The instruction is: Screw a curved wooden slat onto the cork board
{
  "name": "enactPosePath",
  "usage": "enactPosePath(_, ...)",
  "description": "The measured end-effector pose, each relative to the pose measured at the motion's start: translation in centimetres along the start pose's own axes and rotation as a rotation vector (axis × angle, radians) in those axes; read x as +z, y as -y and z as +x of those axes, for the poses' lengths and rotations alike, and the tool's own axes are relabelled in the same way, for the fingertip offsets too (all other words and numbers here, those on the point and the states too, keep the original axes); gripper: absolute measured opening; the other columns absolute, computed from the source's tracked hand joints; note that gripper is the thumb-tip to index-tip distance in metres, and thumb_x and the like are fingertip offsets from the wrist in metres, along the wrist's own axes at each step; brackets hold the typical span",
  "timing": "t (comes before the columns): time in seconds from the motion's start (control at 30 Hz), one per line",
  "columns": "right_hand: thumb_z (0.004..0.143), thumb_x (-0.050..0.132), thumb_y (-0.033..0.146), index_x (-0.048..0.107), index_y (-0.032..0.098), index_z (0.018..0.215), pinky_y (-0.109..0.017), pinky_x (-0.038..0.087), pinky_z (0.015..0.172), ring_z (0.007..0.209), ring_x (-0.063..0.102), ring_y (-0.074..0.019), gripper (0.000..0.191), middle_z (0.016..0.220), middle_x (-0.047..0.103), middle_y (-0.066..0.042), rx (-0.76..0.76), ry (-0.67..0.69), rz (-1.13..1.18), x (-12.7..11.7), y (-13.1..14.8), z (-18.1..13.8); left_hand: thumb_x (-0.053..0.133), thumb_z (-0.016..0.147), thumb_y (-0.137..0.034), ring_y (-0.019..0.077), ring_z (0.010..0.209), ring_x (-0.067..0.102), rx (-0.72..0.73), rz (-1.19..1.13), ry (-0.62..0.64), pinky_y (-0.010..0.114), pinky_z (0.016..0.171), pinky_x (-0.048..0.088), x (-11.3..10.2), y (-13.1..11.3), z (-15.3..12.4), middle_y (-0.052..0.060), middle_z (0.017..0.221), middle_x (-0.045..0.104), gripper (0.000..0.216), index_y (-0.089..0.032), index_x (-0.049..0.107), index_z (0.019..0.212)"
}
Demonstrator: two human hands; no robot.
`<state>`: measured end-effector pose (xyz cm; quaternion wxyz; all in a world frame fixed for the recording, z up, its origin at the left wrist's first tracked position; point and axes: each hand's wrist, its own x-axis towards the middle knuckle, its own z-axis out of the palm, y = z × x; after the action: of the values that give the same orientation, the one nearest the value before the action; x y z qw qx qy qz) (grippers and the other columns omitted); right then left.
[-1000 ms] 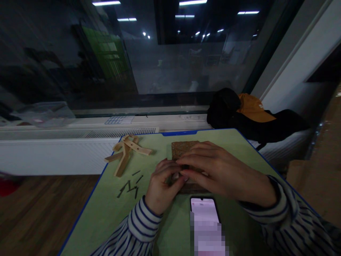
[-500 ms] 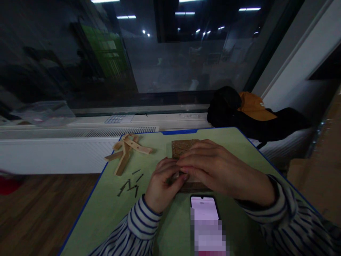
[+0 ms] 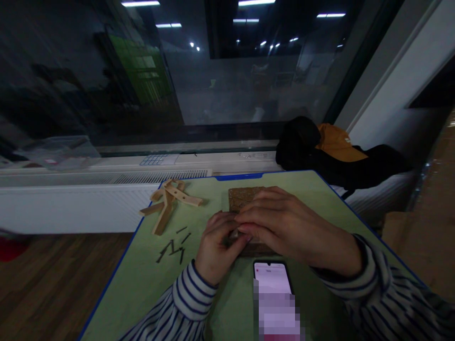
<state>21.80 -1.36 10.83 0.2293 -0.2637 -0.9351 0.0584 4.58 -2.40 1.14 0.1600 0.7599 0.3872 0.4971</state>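
Near the far middle of the table lies a brown block-like piece (image 3: 241, 196) with a cracked-looking, patterned top; much of it is hidden under my hands. My left hand (image 3: 218, 244) curls at its left side, thumb bent in toward the fingers. From the right, my right hand (image 3: 280, 220) arches over it, its thumb and fingertips closed close to my left thumb. What the fingertips pinch between them is hidden. Just in front of the block lies a phone (image 3: 273, 279) with its screen lit.
Left of my hands several dark screws or nails (image 3: 172, 248) are scattered on the green table (image 3: 149, 289). Curved pale wooden pieces (image 3: 168, 199) lie at its far left corner. Beyond are a radiator (image 3: 88, 203), a clear plastic box (image 3: 64, 151) and dark clothing with an orange cap (image 3: 339, 142).
The view has shifted very slightly. Both hands keep nearly the same pose over the brown block, with only a tiny shift of the fingers.
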Motion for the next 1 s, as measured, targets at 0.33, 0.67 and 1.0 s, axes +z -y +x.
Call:
enactPosePath(0.33, 0.089, 0.05, 0.02, 0.057, 0.016, 0.114, -0.033, 0.035, 0.094, 0.103, 0.051, -0.0167, 0.026, 0.111, 0.063, -0.003, -0.005, 0.003, 0.087, -0.49, 0.46, 0.01, 0.064, 0.076, -0.017, 0.0207, 0.091, 0.059, -0.032, -0.031, 0.019, 0.037, 0.085, 0.044, -0.11, -0.37, 0.01, 0.007, 0.088, 0.068, 0.008, -0.016, 0.065, 0.084)
enactPosePath(0.67, 0.089, 0.051, 0.022, 0.062, 0.018, 0.102, -0.034, 0.036, 0.087, 0.092, 0.053, -0.0171, 0.018, 0.096, 0.067, -0.002, 0.003, 0.004, 0.045, -0.02, 0.03, 0.02, 0.058, 0.082, -0.017, 0.0216, 0.1, 0.054, -0.009, -0.072, 0.137, 0.037, 0.089, 0.04, -0.62, 0.07, 0.02, 0.007, 0.096, 0.067, 0.013, -0.018, 0.067, 0.091)
enactPosePath(1.0, 0.09, 0.049, 0.029, 0.063, 0.018, 0.103, -0.036, 0.036, 0.086, 0.091, 0.053, -0.0181, 0.022, 0.09, 0.066, -0.003, 0.027, 0.011, 0.011, 0.06, -0.01, -0.05, 0.059, 0.081, -0.015, 0.0206, 0.101, 0.053, -0.042, -0.095, 0.136, 0.036, 0.09, 0.04, -0.39, -0.05, -0.08, 0.007, 0.099, 0.064, 0.01, -0.017, 0.065, 0.089)
